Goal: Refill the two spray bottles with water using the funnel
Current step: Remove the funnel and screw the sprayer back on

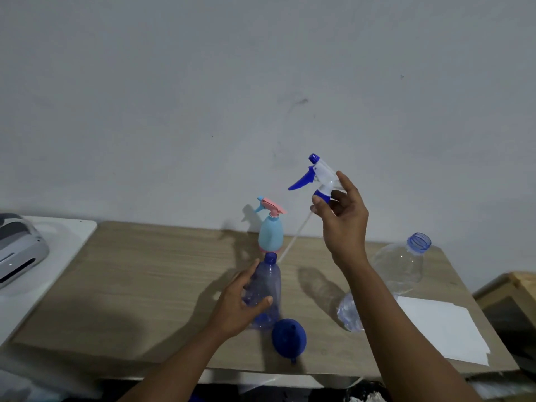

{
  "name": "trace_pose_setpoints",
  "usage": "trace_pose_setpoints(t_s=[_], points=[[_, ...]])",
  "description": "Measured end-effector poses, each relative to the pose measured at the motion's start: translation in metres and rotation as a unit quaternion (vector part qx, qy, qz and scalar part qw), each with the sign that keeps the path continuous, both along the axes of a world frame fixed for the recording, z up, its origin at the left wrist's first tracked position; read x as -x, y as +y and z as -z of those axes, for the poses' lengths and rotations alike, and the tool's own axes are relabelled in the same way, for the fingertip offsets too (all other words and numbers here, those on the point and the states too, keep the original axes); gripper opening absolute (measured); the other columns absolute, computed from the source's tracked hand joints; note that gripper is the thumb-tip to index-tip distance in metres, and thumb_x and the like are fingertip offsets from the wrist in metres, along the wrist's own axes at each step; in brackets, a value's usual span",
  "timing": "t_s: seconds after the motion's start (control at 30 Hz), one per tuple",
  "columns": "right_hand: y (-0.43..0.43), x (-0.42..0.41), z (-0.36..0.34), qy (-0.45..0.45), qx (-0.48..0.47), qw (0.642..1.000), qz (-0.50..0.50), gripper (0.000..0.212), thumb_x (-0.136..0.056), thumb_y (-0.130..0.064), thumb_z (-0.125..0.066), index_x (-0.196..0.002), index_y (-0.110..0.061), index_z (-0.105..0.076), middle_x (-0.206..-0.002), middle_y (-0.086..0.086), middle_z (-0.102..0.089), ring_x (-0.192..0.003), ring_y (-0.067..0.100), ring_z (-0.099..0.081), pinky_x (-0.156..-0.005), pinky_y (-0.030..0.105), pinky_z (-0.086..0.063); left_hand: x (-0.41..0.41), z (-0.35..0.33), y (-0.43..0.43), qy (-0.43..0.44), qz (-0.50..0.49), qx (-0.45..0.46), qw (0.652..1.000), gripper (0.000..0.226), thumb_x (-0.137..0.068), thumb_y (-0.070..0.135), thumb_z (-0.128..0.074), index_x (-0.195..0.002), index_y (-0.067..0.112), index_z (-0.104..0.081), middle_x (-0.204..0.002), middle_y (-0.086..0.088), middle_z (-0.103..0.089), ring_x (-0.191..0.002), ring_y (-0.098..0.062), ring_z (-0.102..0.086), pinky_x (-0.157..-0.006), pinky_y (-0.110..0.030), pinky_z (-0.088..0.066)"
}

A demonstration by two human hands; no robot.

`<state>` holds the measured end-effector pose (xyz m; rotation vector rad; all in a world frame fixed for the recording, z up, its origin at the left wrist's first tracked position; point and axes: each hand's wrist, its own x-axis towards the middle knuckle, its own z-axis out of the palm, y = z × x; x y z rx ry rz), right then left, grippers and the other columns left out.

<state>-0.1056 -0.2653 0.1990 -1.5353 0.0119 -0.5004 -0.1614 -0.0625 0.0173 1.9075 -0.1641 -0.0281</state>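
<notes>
Obs., head view.
- Left hand [243, 303]: fingers and thumb wrapped round the translucent violet-blue plastic bottle body [268, 288]. The bottle stands upright on the pale wood-grain bench [145, 285], and its blue neck is uncapped.
- Right hand [343, 219]: raised above the bench, pinching the blue collar of the white-and-blue trigger spray head [319, 175] between thumb and fingers. The head is clear of the bottle. Its thin white dip tube [293, 242] slants down towards the bottle neck; lower end not resolved.
- Light-blue spray bottle with pink trigger top [270, 229]: upright, just behind the held bottle, head still fitted.
- Dark blue plastic funnel [288, 338]: lying on the bench near the front edge, just right of the held bottle's base, untouched.
- Large clear plastic water bottle with blue neck ring [400, 265]: uncapped, right of centre, partly hidden by the right forearm. It looks slanted in view; standing or lying, cannot tell.
- White sheet of paper [443, 329] at the bench's right end.
- Grey appliance [17, 248] on a white surface at left.
</notes>
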Motion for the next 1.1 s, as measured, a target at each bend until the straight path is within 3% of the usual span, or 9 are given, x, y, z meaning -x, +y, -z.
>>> trace_pose_setpoints(t_s=[0.1, 0.27, 0.37, 0.5, 0.57, 0.7, 0.8, 0.93, 1.1], points=[[0.002, 0.0, -0.013, -0.02, -0.008, 1.0, 0.0, 0.061, -0.089, -0.003, -0.072, -0.142, -0.024, -0.051, -0.105, 0.013, -0.07, -0.094, 0.034, -0.068, -0.088, 0.05, -0.059, 0.001, -0.016, -0.003, -0.009, 0.013, -0.003, 1.0, 0.078, -0.077, 0.034, -0.084, -0.137, 0.057, -0.039, -0.122, 0.012, -0.06, -0.103, -0.002, -0.059, -0.076, -0.02, -0.054], [0.003, 0.0, -0.025, -0.036, 0.012, 0.999, -0.011, 0.06, -0.088, -0.002, -0.072, -0.139, -0.029, -0.052, -0.107, 0.011, -0.068, -0.094, 0.032, -0.068, -0.085, 0.043, -0.061, 0.008, -0.035, -0.006, -0.027, 0.026, -0.009, 0.999, 0.079, -0.078, 0.036, -0.084, -0.139, 0.052, -0.038, -0.127, 0.02, -0.057, -0.114, -0.001, -0.056, -0.087, -0.024, -0.056], [0.004, 0.006, -0.019, -0.007, 0.045, 0.998, -0.039, 0.06, -0.087, -0.005, -0.074, -0.138, -0.03, -0.053, -0.108, 0.008, -0.067, -0.094, 0.027, -0.068, -0.083, 0.043, -0.061, 0.011, -0.05, -0.01, -0.033, 0.029, -0.003, 0.999, 0.081, -0.079, 0.035, -0.082, -0.147, 0.043, -0.037, -0.134, 0.021, -0.053, -0.12, -0.006, -0.054, -0.086, -0.023, -0.057], [0.002, 0.021, -0.001, 0.035, 0.034, 0.995, -0.09, 0.059, -0.086, -0.005, -0.076, -0.134, -0.032, -0.056, -0.106, 0.009, -0.069, -0.096, 0.034, -0.069, -0.085, 0.048, -0.061, 0.02, -0.069, -0.016, -0.045, 0.025, 0.012, 0.999, 0.077, -0.082, 0.029, -0.081, -0.139, 0.055, -0.036, -0.128, 0.028, -0.056, -0.12, 0.004, -0.053, -0.085, -0.021, -0.057], [0.002, 0.032, 0.004, 0.057, 0.035, 0.991, -0.117, 0.058, -0.087, -0.005, -0.075, -0.134, -0.032, -0.056, -0.106, 0.011, -0.069, -0.096, 0.033, -0.071, -0.083, 0.044, -0.062, 0.025, -0.076, -0.019, -0.046, 0.018, 0.018, 0.999, 0.076, -0.083, 0.027, -0.08, -0.139, 0.055, -0.037, -0.124, 0.027, -0.06, -0.117, 0.001, -0.056, -0.085, -0.024, -0.058], [0.003, 0.051, 0.008, 0.091, 0.019, 0.983, -0.157, 0.048, -0.094, -0.009, -0.067, -0.135, -0.033, -0.058, -0.116, 0.021, -0.065, -0.092, 0.016, -0.07, -0.073, 0.029, -0.061, 0.035, -0.088, -0.024, -0.042, 0.012, 0.045, 0.998, 0.079, -0.077, 0.046, -0.077, -0.146, 0.047, -0.039, -0.124, 0.024, -0.062, -0.115, -0.009, -0.058, -0.086, -0.039, -0.061], [0.001, 0.063, 0.008, 0.103, 0.002, 0.981, -0.165, 0.045, -0.096, -0.01, -0.064, -0.131, -0.039, -0.059, -0.118, 0.02, -0.064, -0.104, 0.027, -0.069, -0.084, 0.044, -0.062, 0.043, -0.095, -0.028, -0.04, 0.015, 0.051, 0.998, 0.08, -0.074, 0.056, -0.073, -0.146, 0.046, -0.04, -0.126, 0.021, -0.062, -0.115, -0.011, -0.059, -0.084, -0.043, -0.062], [-0.003, 0.076, 0.004, 0.095, 0.028, 0.979, -0.179, 0.05, -0.096, -0.008, -0.065, -0.133, -0.04, -0.055, -0.114, 0.008, -0.07, -0.106, 0.022, -0.07, -0.086, 0.039, -0.062, 0.05, -0.101, -0.031, -0.034, 0.011, 0.064, 0.997, 0.078, -0.074, 0.051, -0.076, -0.145, 0.04, -0.045, -0.126, 0.017, -0.065, -0.116, -0.016, -0.061, -0.084, -0.048, -0.061], [-0.006, 0.085, -0.003, 0.074, 0.012, 0.983, -0.168, 0.054, -0.095, -0.003, -0.064, -0.142, -0.025, -0.051, -0.109, 0.008, -0.075, -0.1, 0.018, -0.073, -0.086, 0.034, -0.061, 0.055, -0.107, -0.035, -0.023, 0.029, 0.093, 0.995, 0.069, -0.084, 0.032, -0.077, -0.145, 0.037, -0.046, -0.129, 0.015, -0.064, -0.118, -0.015, -0.06, -0.088, -0.045, -0.06]])
